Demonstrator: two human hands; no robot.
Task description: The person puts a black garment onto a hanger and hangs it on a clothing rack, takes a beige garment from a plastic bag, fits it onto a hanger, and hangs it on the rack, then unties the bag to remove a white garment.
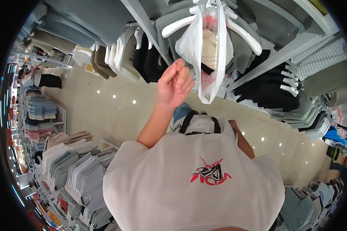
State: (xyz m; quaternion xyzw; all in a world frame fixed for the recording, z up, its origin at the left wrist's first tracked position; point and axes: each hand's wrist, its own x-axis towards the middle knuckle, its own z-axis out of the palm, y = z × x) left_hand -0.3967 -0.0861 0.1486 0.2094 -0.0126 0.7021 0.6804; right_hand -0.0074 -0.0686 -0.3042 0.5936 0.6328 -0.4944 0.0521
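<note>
My left hand (pixel 177 81) is raised in front of a clothes rack, its fingers curled into a loose fist. Nothing shows between the fingers. Just right of it hangs a white translucent plastic bag (pixel 215 50) with red print, a cream-coloured item showing through and its long handle loop dangling. Behind the bag, a white hanger (pixel 244 37) carries a grey-green garment (pixel 243 50). Beside the white shirt (pixel 173 158) on my body, my right forearm (pixel 241 140) hangs low. The end of my right hand (pixel 233 124) is near a light bag (pixel 200 125) with black straps; its fingers are hidden.
Dark tops (pixel 273 86) hang to the right of a grey rack post (pixel 258 63). White and black garments (pixel 123 57) hang on the left. More clothes racks (pixel 81 173) stand at the lower left and lower right. A person (pixel 42 80) stands far left on the shiny tiled floor (pixel 119 104).
</note>
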